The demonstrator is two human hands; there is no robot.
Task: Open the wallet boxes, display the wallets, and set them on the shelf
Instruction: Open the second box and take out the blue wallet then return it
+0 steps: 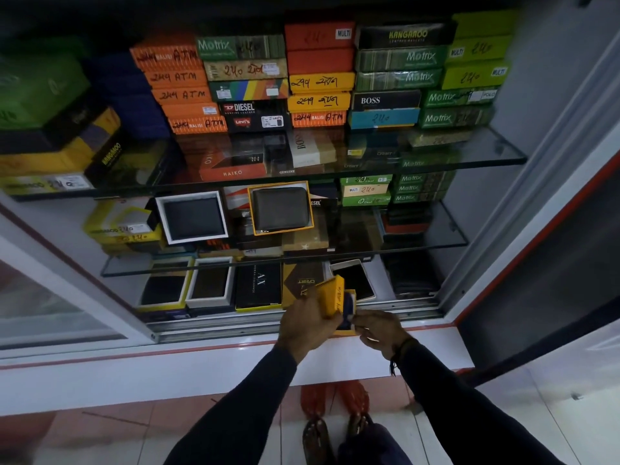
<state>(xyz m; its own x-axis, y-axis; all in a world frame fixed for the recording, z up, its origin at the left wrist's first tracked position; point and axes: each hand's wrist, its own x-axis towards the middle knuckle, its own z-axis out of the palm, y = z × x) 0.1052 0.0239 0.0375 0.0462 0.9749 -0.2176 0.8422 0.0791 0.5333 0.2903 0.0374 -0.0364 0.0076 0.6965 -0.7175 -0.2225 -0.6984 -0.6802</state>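
My left hand (307,325) grips a yellow box lid (332,297), tilted up on edge in front of the cabinet's bottom shelf. My right hand (377,330) holds the matching yellow box base (349,310) with a dark blue wallet inside it, partly hidden by my fingers. On the middle glass shelf two opened boxes stand tilted: a white-framed one with a black wallet (193,218) and an orange-framed one with a dark wallet (281,208). Several opened wallet boxes (209,283) lie on the bottom shelf.
Stacks of closed coloured wallet boxes (318,82) fill the top glass shelf (486,156). The cabinet's sliding-door track (235,325) and a white ledge (167,370) run below my hands. My sandalled feet (335,431) stand on the tiled floor.
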